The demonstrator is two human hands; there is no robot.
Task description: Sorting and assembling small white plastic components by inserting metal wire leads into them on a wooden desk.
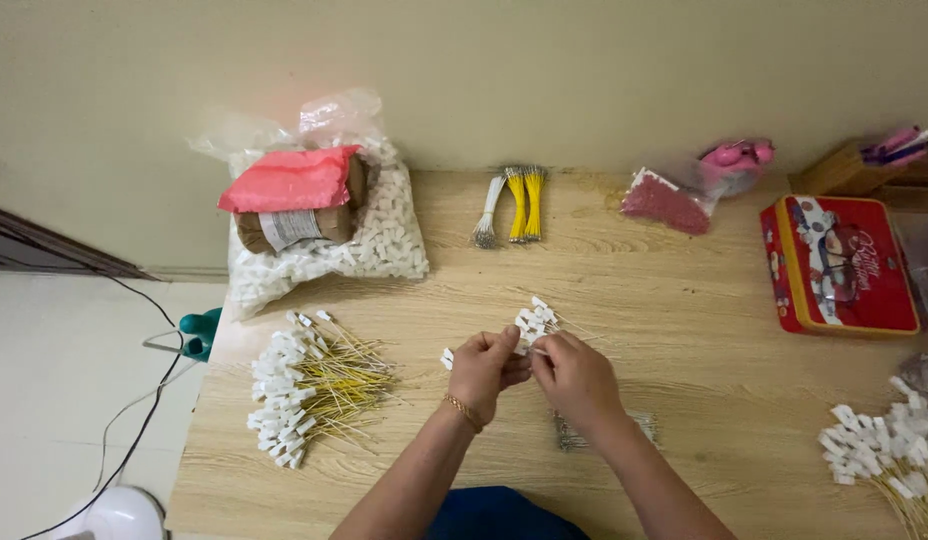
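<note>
My left hand (484, 370) and my right hand (574, 378) meet over the middle of a wooden table (674, 330). Their fingertips pinch together on a small white plastic connector with a thin wire. Just beyond the fingers lies a little cluster of white connectors (536, 319). One loose white connector (447, 358) sits beside my left hand. A small bundle of thin wires (567, 432) lies under my right wrist, partly hidden. A gold bracelet is on my left wrist.
A pile of yellow wires with white connectors (309, 385) lies at the left. Another such pile (889, 450) is at the right edge. A clear bag of white connectors (324, 225) stands at the back left, yellow and white wire bundles (516, 203) behind, a red tin (839, 265) at right.
</note>
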